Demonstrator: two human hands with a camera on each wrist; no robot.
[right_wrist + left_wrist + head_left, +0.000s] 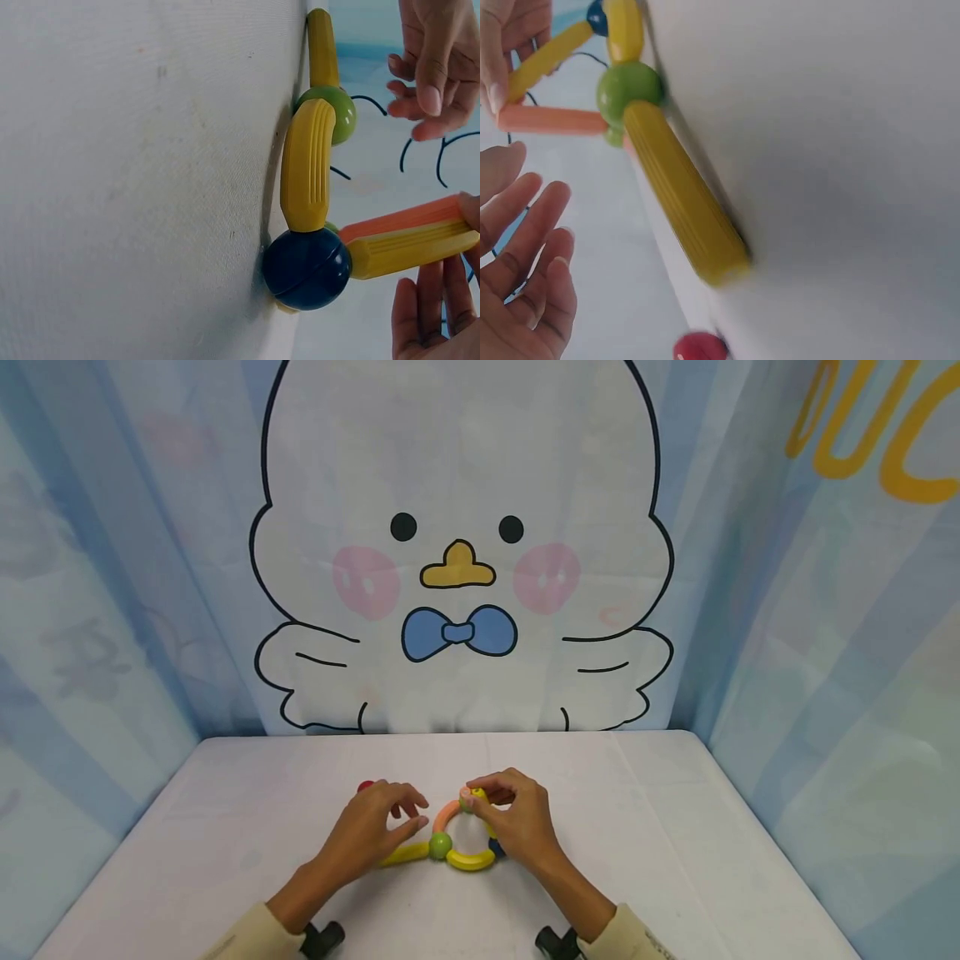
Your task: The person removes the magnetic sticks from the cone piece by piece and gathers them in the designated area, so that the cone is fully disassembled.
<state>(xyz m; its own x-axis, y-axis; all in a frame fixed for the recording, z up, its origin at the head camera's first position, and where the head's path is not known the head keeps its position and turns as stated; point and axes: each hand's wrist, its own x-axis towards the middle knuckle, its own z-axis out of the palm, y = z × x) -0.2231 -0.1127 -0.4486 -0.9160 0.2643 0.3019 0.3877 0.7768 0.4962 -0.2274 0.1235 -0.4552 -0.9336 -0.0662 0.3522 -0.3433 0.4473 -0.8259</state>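
My right hand point(522, 817) pinches the upper ends of an orange stick point(551, 120) and a yellow stick point(412, 249), which lean up from a ring of toy sticks and balls. On the table side, a curved yellow stick point(471, 862) joins a green ball point(440, 846) to a dark blue ball point(307, 270). Another yellow stick point(682, 191) runs out from the green ball toward the left. Left of the ring hovers my left hand point(382, 822), fingers loosely bent and holding nothing. Part of the structure is hidden behind the right hand.
A red ball point(365, 785) lies behind the left hand, partly covered by it. The white table point(247, 827) meets a curtain point(461, 693) with a cartoon duck at its back edge. Curtains also hang at both sides.
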